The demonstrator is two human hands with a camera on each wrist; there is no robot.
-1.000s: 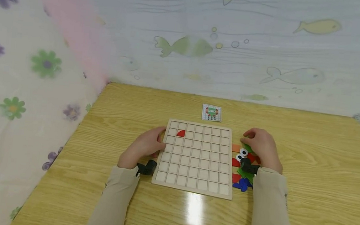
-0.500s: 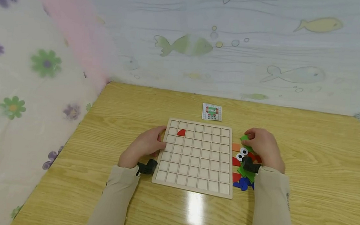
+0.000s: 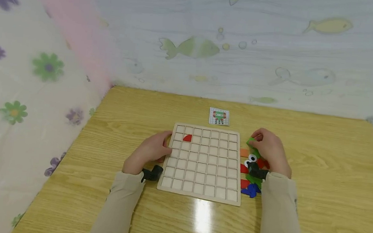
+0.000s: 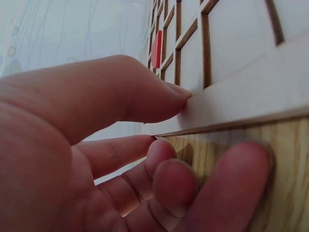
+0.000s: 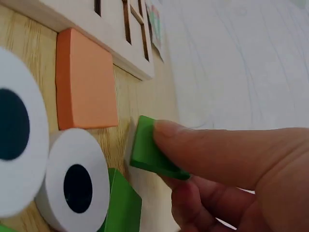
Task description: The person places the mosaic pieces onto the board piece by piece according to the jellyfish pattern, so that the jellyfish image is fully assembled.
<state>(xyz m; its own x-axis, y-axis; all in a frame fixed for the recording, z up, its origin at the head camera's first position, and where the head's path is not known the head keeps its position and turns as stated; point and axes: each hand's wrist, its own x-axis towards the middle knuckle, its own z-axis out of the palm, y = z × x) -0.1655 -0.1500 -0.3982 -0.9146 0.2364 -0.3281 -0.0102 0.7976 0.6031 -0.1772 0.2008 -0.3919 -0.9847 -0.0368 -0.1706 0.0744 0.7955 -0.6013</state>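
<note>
The right hand (image 3: 270, 151) pinches a small green piece (image 5: 152, 147) between thumb and fingers, lifted just off the table (image 3: 318, 172) at three o'clock of the grid board (image 3: 202, 162). An orange square (image 5: 84, 79) and two white eye discs (image 5: 72, 181) lie just beside it. At nine o'clock, the left hand (image 3: 150, 152) rests its thumb on the board's edge, fingers loosely curled. A red piece (image 3: 187, 137) sits in the grid.
</note>
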